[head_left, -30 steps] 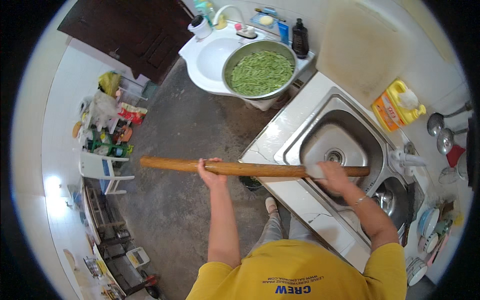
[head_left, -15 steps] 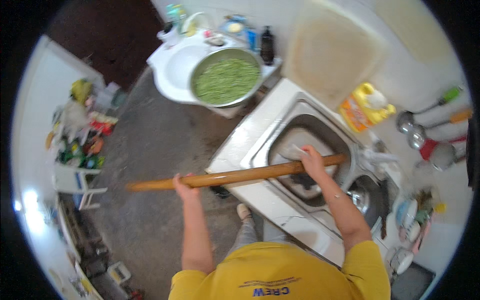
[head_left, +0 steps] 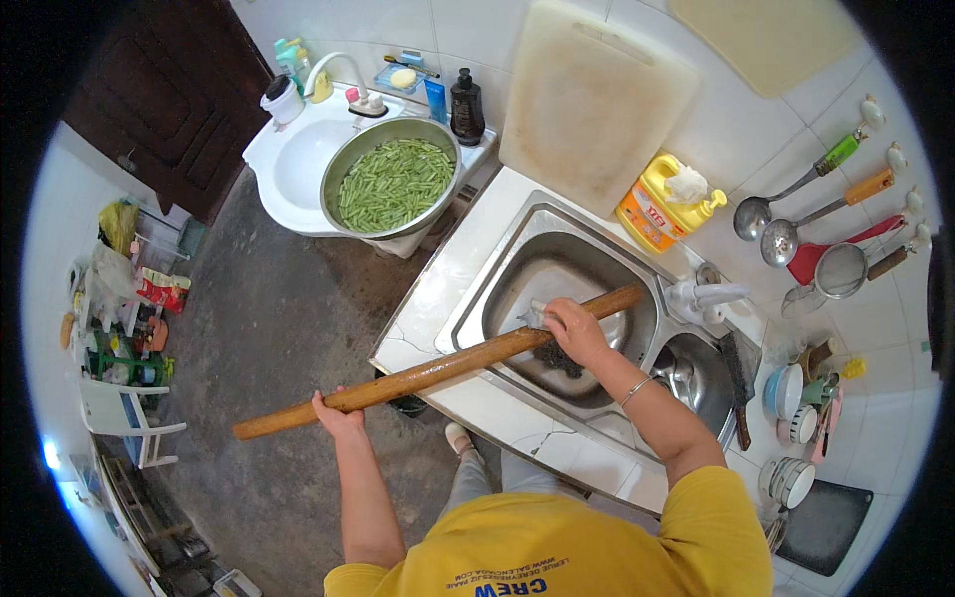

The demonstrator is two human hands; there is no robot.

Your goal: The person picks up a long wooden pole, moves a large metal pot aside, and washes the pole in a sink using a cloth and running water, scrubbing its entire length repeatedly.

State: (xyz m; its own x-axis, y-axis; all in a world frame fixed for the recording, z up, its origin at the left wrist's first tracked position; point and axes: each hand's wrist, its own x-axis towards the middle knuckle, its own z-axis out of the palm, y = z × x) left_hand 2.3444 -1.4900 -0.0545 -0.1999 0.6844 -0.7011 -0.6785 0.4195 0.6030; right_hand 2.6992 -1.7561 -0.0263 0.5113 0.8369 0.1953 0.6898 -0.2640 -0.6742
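A long, thick wooden rolling pin (head_left: pixel 448 368) slants across the counter, its right end over the sink and its left end out above the floor. My left hand (head_left: pixel 340 416) is closed around the pin near its left end, from below. Near the other end, my right hand (head_left: pixel 577 333) presses a small whitish cloth (head_left: pixel 534 314) against the wood; its fingers partly hide the cloth. Below lies the steel double sink (head_left: pixel 562 242), with a dark clump (head_left: pixel 559 360) in the larger basin, partly covered by the pin and hand.
A metal bowl (head_left: pixel 328 189) of cut green beans rests on the white washbasin (head_left: pixel 288 214). A faucet (head_left: pixel 706 296) and a yellow jug (head_left: pixel 662 209) stand behind the sink. A cleaver (head_left: pixel 736 378) lies by the small basin. Ladles (head_left: pixel 753 216) hang on the wall; bowls (head_left: pixel 791 483) stand at right.
The pin has tilted: its left end and my left hand are lower, while its right end sits higher. My head view has shifted, and both hands stay on the pin.
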